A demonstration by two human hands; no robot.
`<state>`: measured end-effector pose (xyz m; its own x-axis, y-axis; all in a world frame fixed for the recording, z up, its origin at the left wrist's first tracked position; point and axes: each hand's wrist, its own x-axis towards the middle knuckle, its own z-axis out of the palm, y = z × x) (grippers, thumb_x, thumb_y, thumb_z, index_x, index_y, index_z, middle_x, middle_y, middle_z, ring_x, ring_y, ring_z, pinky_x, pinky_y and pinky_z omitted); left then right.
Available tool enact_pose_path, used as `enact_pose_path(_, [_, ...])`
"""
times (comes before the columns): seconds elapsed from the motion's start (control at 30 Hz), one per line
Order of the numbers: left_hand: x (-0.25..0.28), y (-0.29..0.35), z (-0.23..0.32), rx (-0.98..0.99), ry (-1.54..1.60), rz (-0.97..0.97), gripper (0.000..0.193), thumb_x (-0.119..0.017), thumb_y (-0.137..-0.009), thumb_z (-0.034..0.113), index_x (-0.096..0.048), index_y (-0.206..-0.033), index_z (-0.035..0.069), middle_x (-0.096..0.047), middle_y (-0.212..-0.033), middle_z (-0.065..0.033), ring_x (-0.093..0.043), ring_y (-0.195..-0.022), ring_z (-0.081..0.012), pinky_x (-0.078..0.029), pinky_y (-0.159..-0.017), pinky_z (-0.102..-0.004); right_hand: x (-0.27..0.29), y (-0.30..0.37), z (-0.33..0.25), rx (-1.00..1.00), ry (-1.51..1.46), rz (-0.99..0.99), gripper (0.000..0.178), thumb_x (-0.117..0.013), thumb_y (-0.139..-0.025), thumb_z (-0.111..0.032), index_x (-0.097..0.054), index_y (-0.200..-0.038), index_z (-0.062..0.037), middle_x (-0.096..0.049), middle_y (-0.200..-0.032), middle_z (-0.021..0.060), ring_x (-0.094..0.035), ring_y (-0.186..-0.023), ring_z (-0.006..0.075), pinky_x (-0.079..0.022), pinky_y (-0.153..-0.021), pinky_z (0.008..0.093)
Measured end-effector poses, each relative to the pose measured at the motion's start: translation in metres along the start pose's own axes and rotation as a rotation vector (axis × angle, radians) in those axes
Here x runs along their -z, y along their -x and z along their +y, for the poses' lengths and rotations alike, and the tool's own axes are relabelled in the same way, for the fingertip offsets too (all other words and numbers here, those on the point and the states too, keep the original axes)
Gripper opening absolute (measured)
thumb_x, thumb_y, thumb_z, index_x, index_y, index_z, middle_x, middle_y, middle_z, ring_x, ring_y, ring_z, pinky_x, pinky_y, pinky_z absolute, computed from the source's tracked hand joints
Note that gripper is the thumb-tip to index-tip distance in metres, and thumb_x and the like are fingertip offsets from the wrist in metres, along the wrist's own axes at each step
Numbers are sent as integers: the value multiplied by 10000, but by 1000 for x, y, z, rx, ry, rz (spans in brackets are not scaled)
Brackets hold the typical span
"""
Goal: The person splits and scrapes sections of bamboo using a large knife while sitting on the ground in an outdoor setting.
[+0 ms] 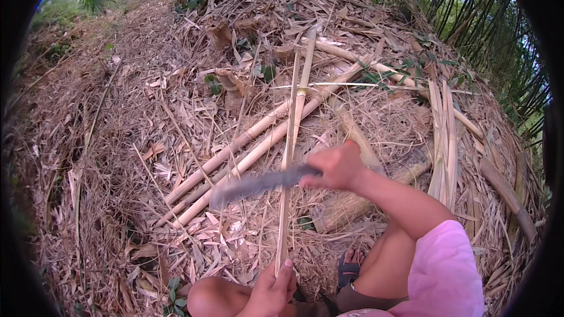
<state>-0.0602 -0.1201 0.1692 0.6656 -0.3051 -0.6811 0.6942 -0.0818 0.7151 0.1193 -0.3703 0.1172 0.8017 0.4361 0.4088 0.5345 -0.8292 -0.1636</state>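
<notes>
My left hand (pixel 274 289) is closed around the near end of a long, pale bamboo strip (pixel 284 223), with the thumb lying along it. The strip runs away from me over the litter; farther off, it appears to divide into two lengths. Closed on a machete's handle is my right hand (pixel 336 166), to the right of the strip. The machete's dark, broad blade (pixel 252 188) points left and crosses over the strip. Motion smears the blade, and I cannot tell whether it touches the strip.
Pale bamboo poles (pixel 235 169) lie diagonally beyond the blade. A thick log (pixel 343 208) rests near my right foot (pixel 350 264). Several split strips (pixel 443 141) lie at the right. Cut stumps (pixel 231 85) rise from dry leaf litter, and standing bamboo (pixel 487 17) grows at the far right.
</notes>
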Motion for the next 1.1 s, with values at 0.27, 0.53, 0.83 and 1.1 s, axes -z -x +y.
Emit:
enact_pose_path(0.27, [-14, 2, -48, -380, -357, 209, 483, -432, -1053, 355, -511, -658, 90, -453, -524, 9, -421, -475, -97, -351, -450, -284, -6, -5, 64, -432, -3, -127, 575, -469, -890, -706, -621, -693, -187, -585, -567, 2, -605, -476, 219, -468, -426, 349])
enact_pose_path(0.53, [-12, 22, -28, -337, -371, 127, 457, -441, -1052, 352, -537, -712, 61, -474, -543, -15, -451, -501, -139, -368, -475, -313, 0, -4, 94, -524, 53, 18, 624, -405, -926, -708, -638, -802, -143, -593, -584, 82, -650, -578, 296, -516, -519, 423])
enact_pose_path(0.83, [-8, 31, -41, -264, -178, 55, 381, -479, -1044, 319, -534, -754, 78, -490, -592, -10, -461, -552, -111, -378, -500, -295, -16, 16, 98, -417, 209, 85, 674, -388, -916, -732, -661, -820, -124, -613, -615, 89, -646, -605, 339, -521, -568, 487])
enact_pose_path(1.1, [2, 29, -46, -285, -270, 35, 325, -473, -1050, 308, -539, -830, 78, -469, -609, 21, -435, -544, -96, -376, -501, -275, 4, 3, 101, -419, 121, 95, 679, -343, -937, -719, -697, -911, -139, -648, -658, 99, -659, -606, 298, -527, -552, 437])
